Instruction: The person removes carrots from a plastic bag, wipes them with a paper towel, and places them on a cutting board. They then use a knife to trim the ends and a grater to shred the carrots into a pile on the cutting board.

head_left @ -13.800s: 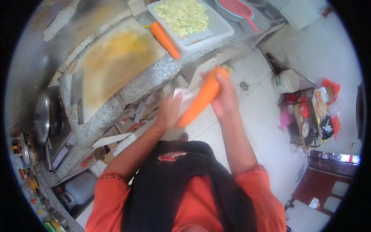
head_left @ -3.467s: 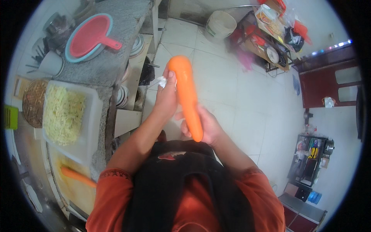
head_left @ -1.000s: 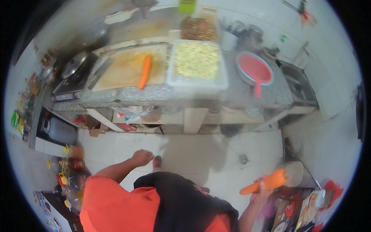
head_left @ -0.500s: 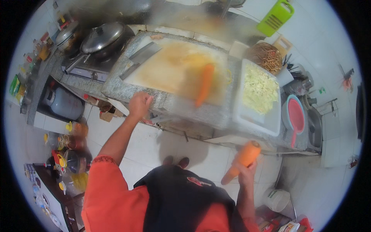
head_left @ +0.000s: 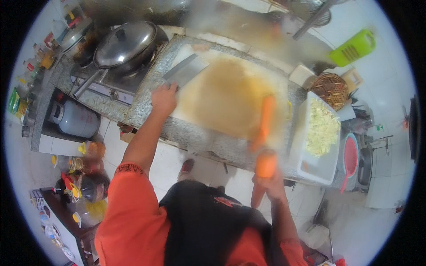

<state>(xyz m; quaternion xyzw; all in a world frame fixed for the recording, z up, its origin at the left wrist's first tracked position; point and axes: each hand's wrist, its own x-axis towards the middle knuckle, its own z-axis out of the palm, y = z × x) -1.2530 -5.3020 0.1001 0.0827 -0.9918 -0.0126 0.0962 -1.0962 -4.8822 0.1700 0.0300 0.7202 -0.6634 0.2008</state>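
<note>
A thick, smooth orange carrot point(head_left: 266, 165) is in the right grip point(head_left: 271, 186), a bare hand whose fingers are wrapped around its middle. Its broad end rises forward from this grip, and its narrow end comes out below, above the pale tiled floor. Just ahead of the right grip, a slimmer orange carrot point(head_left: 267, 113) lies on a large, whitish cutting board point(head_left: 222, 99) with yellow-brown stains; its near end reaches past the board's near edge. Because of the blur, I cannot tell if the two carrots are touching.

Far to the left of the right grip, the left grip point(head_left: 164, 98) is at the handle end of a broad, grey metal cleaver point(head_left: 188, 68). I cannot tell whether these fingers are closed around the handle or only rest upon it. The blade lies away from the left grip, over the board.

Further out, to the right of the right grip, a white plastic tray point(head_left: 321, 174) with pale green shreds point(head_left: 321, 128) stands on the speckled grey stone tabletop point(head_left: 191, 137).

In my judgement, the held carrot could slip to the floor if the right grip loosens, since nothing seems to support it below. A push from its broad end might roll the slimmer carrot off the tabletop. If the left grip slides forward from the handle, the fingers could meet the cleaver's edge.
</note>
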